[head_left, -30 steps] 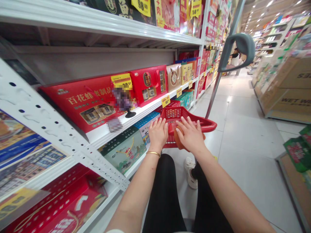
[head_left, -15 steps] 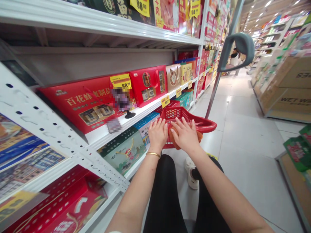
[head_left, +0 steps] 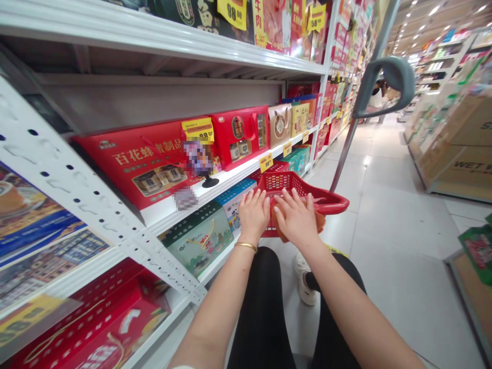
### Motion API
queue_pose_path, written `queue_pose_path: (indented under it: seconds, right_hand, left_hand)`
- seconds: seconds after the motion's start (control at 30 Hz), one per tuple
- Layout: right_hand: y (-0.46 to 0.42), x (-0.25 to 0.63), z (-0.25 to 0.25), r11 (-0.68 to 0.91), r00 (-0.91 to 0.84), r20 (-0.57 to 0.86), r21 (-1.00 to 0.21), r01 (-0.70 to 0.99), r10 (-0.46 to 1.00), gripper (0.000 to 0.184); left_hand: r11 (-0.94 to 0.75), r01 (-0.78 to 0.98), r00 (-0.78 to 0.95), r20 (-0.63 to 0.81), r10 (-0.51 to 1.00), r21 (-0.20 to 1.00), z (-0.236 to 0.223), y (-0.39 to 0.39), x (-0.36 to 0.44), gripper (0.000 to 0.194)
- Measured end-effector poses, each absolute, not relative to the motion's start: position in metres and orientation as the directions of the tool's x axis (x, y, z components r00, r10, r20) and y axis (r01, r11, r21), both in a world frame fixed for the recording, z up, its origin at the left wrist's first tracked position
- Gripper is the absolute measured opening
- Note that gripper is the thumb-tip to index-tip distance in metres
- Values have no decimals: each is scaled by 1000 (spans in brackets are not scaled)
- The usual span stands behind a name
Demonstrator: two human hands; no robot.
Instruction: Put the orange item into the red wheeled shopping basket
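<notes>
My left hand (head_left: 253, 218), with a gold bangle at its wrist, is stretched out palm down at the near left rim of a red plastic shopping basket (head_left: 282, 179). Its fingers lie flat and hold nothing. Beside it, my right hand (head_left: 300, 223) spreads its fingers over an orange-brown object (head_left: 320, 221) in the basket; whether it presses on it is hard to tell, and the object's kind is not clear. A grey handle (head_left: 405, 84) on a metal pole rises from the basket's right end.
On the left, a white shelf (head_left: 246, 163) holds red gift boxes (head_left: 238, 154) and a small pixelated item on a black stand (head_left: 210, 182). Below stands a green box (head_left: 203, 241). Cartons (head_left: 469, 166) line the aisle's right side, and a person (head_left: 375, 97) is far back.
The view has swung slightly left, so shelf, basket and handle sit further right. Both hands keep nearly the same flat pose over the basket.
</notes>
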State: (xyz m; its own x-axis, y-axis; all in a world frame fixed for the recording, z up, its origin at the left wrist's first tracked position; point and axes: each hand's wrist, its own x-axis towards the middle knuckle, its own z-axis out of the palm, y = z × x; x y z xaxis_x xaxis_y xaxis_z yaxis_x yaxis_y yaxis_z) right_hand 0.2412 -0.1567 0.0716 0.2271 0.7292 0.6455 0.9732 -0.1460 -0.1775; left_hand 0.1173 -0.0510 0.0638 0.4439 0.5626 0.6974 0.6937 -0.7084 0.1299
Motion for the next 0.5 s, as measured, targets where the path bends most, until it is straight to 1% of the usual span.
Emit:
queue_pose_path:
  seconds: [0.07, 0.13, 0.2, 0.37, 0.43, 0.5]
  right_hand:
    - [-151, 231, 73, -91, 175, 645, -162, 983, 744, 48]
    - [-153, 237, 74, -82, 168, 639, -162, 983, 750, 48]
    - [-161, 254, 73, -121, 207, 636, -177, 977, 743, 48]
    - [-181, 301, 71, -330, 429, 606, -274, 903, 670, 52]
    - [-179, 300, 72, -348, 446, 597, -280, 895, 666, 51]
    - [-171, 284, 72, -305, 402, 612, -262, 915, 681, 50]
  left_hand:
    - [-709, 694, 450, 696, 560, 122, 64, -51, 117, 48]
    - [-712, 691, 453, 696, 557, 120, 64, -51, 117, 47]
    - [-716, 687, 453, 697, 556, 125, 64, -51, 117, 47]
    - [-719, 676, 434, 702, 565, 161, 61, -50, 117, 45]
    - [-715, 677, 421, 706, 570, 174, 61, -49, 117, 44]
    - [-714, 678, 418, 708, 569, 174, 61, -49, 117, 45]
